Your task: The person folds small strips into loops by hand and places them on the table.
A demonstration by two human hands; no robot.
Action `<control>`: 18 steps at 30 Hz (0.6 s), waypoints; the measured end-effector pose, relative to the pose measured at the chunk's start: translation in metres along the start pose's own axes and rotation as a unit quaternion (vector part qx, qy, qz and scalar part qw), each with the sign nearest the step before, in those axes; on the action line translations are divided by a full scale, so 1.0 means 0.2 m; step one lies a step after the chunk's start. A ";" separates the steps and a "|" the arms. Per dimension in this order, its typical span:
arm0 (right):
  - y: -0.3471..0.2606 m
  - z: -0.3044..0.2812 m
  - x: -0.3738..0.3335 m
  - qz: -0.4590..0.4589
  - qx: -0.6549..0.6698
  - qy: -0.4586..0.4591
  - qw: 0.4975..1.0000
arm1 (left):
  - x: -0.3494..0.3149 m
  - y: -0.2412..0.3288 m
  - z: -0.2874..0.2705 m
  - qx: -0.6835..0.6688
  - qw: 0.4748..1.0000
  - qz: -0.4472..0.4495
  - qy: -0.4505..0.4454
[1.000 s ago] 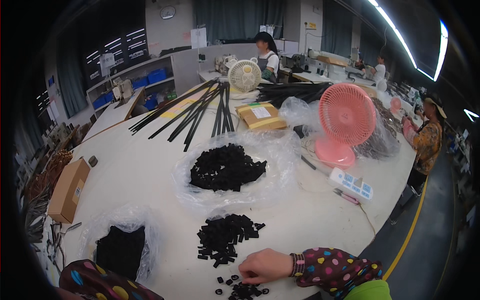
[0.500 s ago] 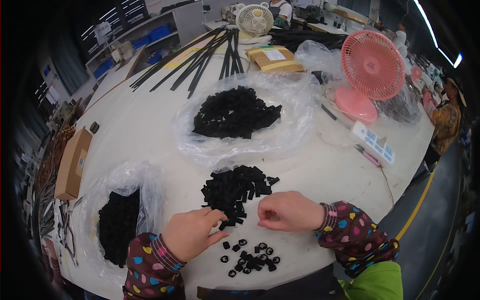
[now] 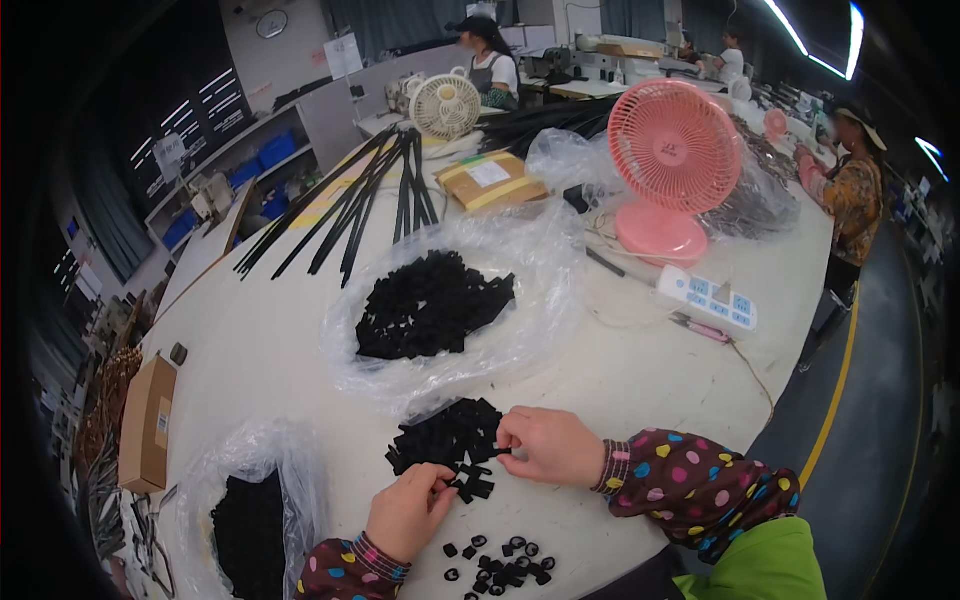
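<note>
My right hand [image 3: 552,446] pinches a small black strip-like piece at the right edge of a heap of black fabric-like pieces [image 3: 440,432]. My left hand [image 3: 410,512] is at the near side of that heap, thumb and fingertips drawn together beside a few loose black pieces [image 3: 474,488]. Whatever lies between the left fingertips is too small to make out. Closer to me, small black rings and folded pieces [image 3: 515,572] lie scattered on the white table [image 3: 620,380].
Beyond the heap, an open clear plastic bag [image 3: 545,290] holds more black pieces; another plastic bag [image 3: 300,470] is at left. A cardboard box [image 3: 148,425], pink fan [image 3: 665,235], power strip [image 3: 705,298], pink-handled tool [image 3: 700,328] and long black strips [image 3: 345,215] surround the work area.
My view has tilted up and shifted. My right hand has moved in to the heap and now pinches a black piece. My left fingers, apart before, have closed near the loose pieces.
</note>
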State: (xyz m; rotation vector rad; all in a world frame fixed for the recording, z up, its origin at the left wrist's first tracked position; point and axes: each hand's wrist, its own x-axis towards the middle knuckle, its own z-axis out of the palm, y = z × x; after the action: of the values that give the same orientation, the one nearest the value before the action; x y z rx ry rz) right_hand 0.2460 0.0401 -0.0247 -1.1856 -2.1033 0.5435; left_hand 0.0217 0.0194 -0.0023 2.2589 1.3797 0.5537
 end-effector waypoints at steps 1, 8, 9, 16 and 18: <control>-0.02 0.00 0.00 0.022 0.055 -0.012 0.998 | 0.00 0.01 -0.02 -0.034 0.999 -0.001 -0.013; -0.12 0.07 -0.05 0.108 0.343 -0.092 0.929 | 0.01 0.09 0.02 -0.427 0.898 -0.104 -0.036; -0.12 0.09 -0.05 0.126 0.386 -0.101 0.908 | 0.01 0.09 0.02 -0.445 0.888 -0.111 -0.034; -0.15 0.08 -0.03 0.207 0.532 -0.140 0.809 | -0.02 0.06 0.01 -0.502 0.854 -0.135 -0.022; -0.16 0.08 -0.03 0.204 0.539 -0.139 0.806 | -0.01 0.06 0.03 -0.505 0.854 -0.120 -0.017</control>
State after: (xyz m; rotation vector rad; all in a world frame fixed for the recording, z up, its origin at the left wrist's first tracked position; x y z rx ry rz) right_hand 0.2192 0.0180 -0.0177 -0.8356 -1.2637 1.8867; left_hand 0.0318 0.0115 -0.0009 1.2152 0.9589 0.8758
